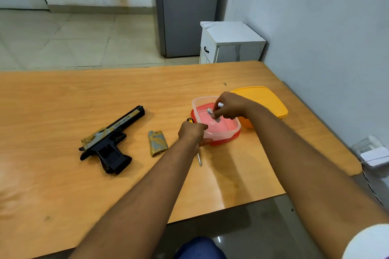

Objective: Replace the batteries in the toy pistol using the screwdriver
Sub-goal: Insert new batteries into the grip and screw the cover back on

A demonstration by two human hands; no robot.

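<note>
Head view only.

Toy pistol (pixel 109 141) is laid on its side on the counter (pixel 63 185), left of centre, grip facing the person, nothing touching it. Battery cover (pixel 157 143) is seen off the pistol, lying just right of it, so the unscrewing step is judged done.

Screwdriver (pixel 199 159) is laid down between cover and container, mostly hidden under the left wrist; only the handle end and the shaft tip are shown. It is not held.

Clear container (pixel 235 130) is sat on a red lid (pixel 227 140), with a yellow lidded box (pixel 265 101) just behind it.

Left hand (pixel 192 132) is closed on the container's near rim, steadying it. Right hand (pixel 229 106) is reached into the container, fingers pinched on small silvery cylinders, judged to be batteries (pixel 214 114). At least one is gripped; the exact count cannot be told.

Cannot be told whether these are spent cells being dropped or fresh ones being picked up. The grip cavity is not clearly shown either.

Progress is judged at about midway. Left: cells seated in the grip, cover refitted, screw driven back in.
</note>
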